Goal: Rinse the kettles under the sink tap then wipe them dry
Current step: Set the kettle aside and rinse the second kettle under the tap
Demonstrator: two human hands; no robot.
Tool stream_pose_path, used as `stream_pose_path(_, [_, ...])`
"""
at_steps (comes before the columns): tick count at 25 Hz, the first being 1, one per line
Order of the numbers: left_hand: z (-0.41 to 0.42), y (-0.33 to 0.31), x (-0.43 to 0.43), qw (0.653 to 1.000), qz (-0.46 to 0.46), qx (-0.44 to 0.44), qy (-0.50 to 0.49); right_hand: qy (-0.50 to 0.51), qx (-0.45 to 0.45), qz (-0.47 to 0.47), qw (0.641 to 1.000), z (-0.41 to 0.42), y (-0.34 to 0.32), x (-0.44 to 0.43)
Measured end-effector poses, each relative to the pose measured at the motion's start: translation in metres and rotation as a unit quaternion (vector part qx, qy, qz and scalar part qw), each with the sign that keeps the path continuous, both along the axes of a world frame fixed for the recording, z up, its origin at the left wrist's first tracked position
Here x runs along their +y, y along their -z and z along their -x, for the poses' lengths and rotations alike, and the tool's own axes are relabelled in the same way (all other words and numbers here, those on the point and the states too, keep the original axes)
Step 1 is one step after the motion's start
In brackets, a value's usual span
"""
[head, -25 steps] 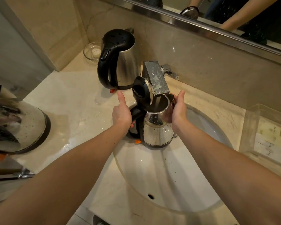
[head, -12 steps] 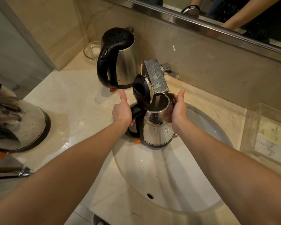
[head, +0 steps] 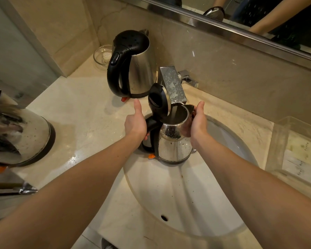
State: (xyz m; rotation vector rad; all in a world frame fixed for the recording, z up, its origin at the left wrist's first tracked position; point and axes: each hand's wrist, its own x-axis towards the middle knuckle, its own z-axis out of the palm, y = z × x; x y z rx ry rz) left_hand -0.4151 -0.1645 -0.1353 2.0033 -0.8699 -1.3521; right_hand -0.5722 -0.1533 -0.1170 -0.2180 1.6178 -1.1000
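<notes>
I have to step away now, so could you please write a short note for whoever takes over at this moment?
The left hand grips the handle of the held kettle; the right hand holds its steel body by the spout. Lid up, mouth right under the tap, over the sink. On the counter stand the back kettle, lid shut, beaded with drops, and the left-edge kettle. Left to do: finish rinsing, wipe all dry. No cloth in view.

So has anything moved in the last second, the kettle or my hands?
Nothing visibly changed. The left hand and right hand still hold the open kettle under the tap; the counter kettle stayed put.
</notes>
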Motion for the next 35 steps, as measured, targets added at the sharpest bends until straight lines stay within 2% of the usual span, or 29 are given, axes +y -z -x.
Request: stream_pose_path(35, [0.000, 0.004, -0.005, 1.000, 0.003, -0.007, -0.018, 0.005, -0.019, -0.014, 1.000, -0.005, -0.010, 0.005])
